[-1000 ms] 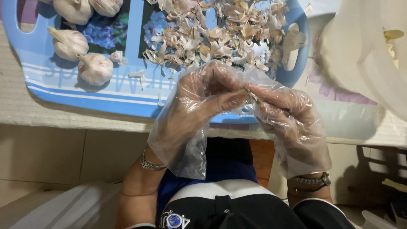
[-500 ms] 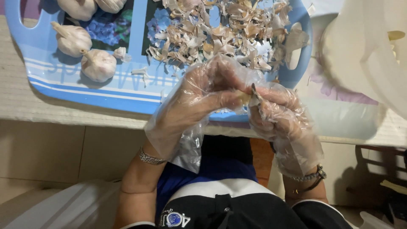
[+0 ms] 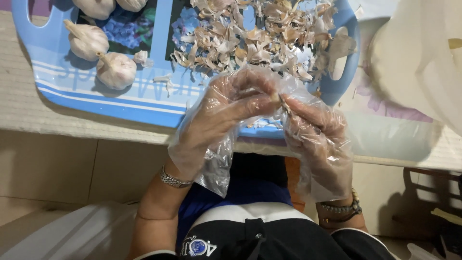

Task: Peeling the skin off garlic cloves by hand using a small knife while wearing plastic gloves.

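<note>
Both my hands wear loose clear plastic gloves and meet over the near edge of a blue tray (image 3: 96, 98). My left hand (image 3: 226, 113) pinches a small garlic clove (image 3: 278, 100) between thumb and fingers. The fingertips of my right hand (image 3: 315, 130) grip the same clove from the right, at its papery skin. A heap of dry garlic peels (image 3: 255, 36) lies on the tray just beyond my hands. Whole garlic bulbs (image 3: 115, 70) sit on the tray's left part.
A white plastic bag (image 3: 423, 58) stands at the right, past the tray's handle. The tray rests on a pale woven mat (image 3: 53, 125) whose edge runs above my lap. Below are beige floor tiles (image 3: 57, 168) and dark clutter at the lower right.
My hands stayed together on the clove and shifted slightly left in the view; the fingers have worked around it. The tray and bulbs have not moved on the mat.
</note>
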